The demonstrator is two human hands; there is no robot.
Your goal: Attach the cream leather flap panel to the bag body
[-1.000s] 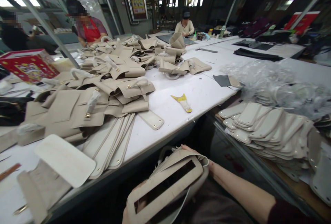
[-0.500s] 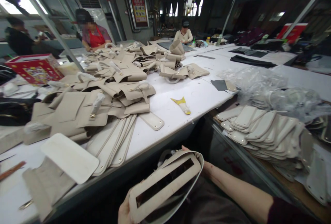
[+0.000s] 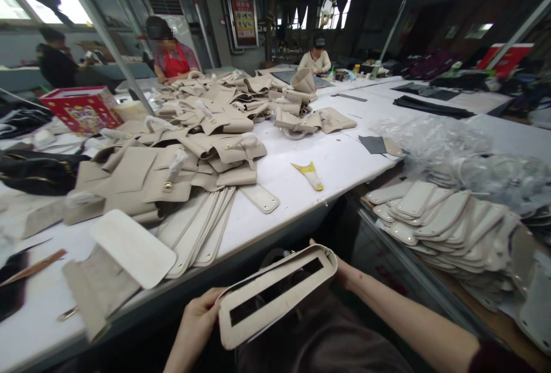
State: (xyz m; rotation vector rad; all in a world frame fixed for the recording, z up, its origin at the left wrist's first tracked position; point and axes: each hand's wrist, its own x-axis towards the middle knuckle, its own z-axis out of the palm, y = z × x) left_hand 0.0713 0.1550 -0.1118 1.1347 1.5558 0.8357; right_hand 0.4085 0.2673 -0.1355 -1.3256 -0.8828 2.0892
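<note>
Over my lap, below the table edge, I hold a beige bag body [image 3: 275, 303] with a long rectangular opening in the side that faces me. My left hand [image 3: 201, 314] grips its left end, the fingers partly tucked behind it. At the far right end my right hand [image 3: 339, 269] is closed on the bag, most of its fingers hidden behind the rim. On the table close to the left hand lie a white rounded panel [image 3: 133, 248] and a fanned stack of beige strips [image 3: 200, 229] with metal studs.
A heap of beige bag pieces [image 3: 206, 126] covers the table's left and middle. A yellow-and-white scrap [image 3: 309, 175] lies near the edge. Studded panels [image 3: 447, 218] and clear plastic bags [image 3: 465, 155] are piled at the right. Two people sit across the table.
The bag body has turned so its slotted side faces me more squarely and lies more level. My left hand and forearm now show more. The whole view has shifted a little.
</note>
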